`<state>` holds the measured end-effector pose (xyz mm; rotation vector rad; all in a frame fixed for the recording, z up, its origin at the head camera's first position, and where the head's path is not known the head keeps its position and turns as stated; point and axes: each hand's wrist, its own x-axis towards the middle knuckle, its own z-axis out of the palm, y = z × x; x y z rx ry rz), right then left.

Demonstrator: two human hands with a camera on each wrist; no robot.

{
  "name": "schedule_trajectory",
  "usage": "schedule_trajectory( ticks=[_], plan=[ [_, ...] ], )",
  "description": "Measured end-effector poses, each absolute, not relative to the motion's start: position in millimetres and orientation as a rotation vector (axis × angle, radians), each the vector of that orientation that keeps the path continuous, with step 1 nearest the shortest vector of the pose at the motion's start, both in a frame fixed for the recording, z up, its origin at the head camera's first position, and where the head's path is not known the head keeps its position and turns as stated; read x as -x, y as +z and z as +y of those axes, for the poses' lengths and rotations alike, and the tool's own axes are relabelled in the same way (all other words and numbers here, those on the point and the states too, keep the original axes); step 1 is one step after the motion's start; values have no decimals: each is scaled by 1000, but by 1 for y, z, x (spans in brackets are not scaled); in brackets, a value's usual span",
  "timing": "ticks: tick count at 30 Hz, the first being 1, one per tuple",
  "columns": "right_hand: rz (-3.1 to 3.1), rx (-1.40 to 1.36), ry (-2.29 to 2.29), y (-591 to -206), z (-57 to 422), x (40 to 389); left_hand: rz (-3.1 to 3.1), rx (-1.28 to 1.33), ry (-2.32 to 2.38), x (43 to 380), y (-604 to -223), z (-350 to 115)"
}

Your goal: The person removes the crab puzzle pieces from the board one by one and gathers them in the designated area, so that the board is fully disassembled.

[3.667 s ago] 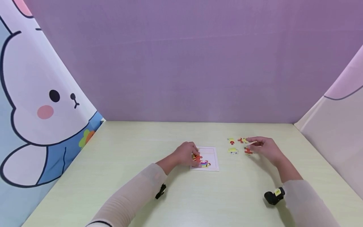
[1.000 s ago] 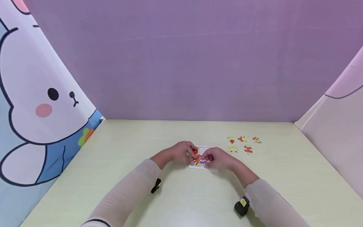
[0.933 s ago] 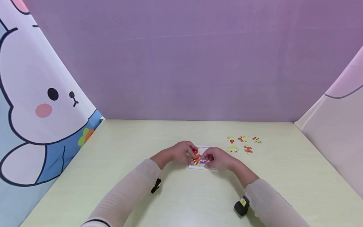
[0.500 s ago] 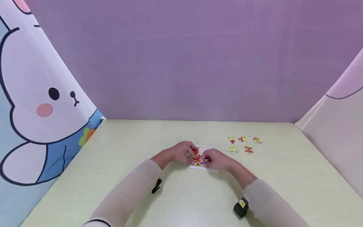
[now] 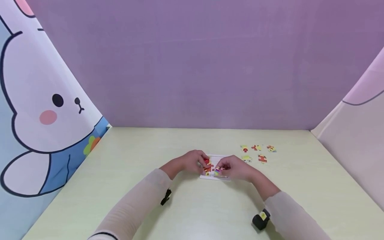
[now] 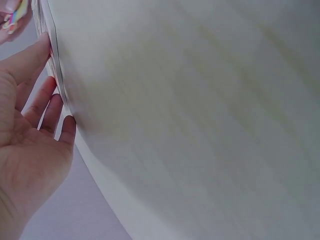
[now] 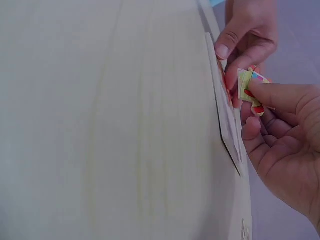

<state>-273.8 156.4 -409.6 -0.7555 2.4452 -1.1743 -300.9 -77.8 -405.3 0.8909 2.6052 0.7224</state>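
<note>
My right hand pinches a rainbow-patterned jigsaw piece between thumb and fingers. In the right wrist view this jigsaw piece is raised off the white puzzle tray and tilted. My left hand rests at the left side of the puzzle tray, with its fingertips on the red and orange pieces lying there. Seen from the left wrist, the left hand has its thumb and relaxed fingertips against the tray's edge. Part of the tray is hidden behind the hands.
Several loose jigsaw pieces lie on the table right of the tray, among them a red one and a yellow-green one. The pale table meets a purple backdrop at its far edge.
My right hand has left the loose pieces and come to the tray. The rainbow piece, lying in the tray before, is now lifted and turned. The left hand has barely moved.
</note>
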Motion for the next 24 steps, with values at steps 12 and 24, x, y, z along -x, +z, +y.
schedule_trajectory(
  ticks=[12,24],
  plan=[
    [2446,680,-1288,-398,184,263,2618,-811,738,299,-406,-76],
    [2457,608,-1400,-394,213,252,2606,-786,757,300,-407,-78]
  ],
)
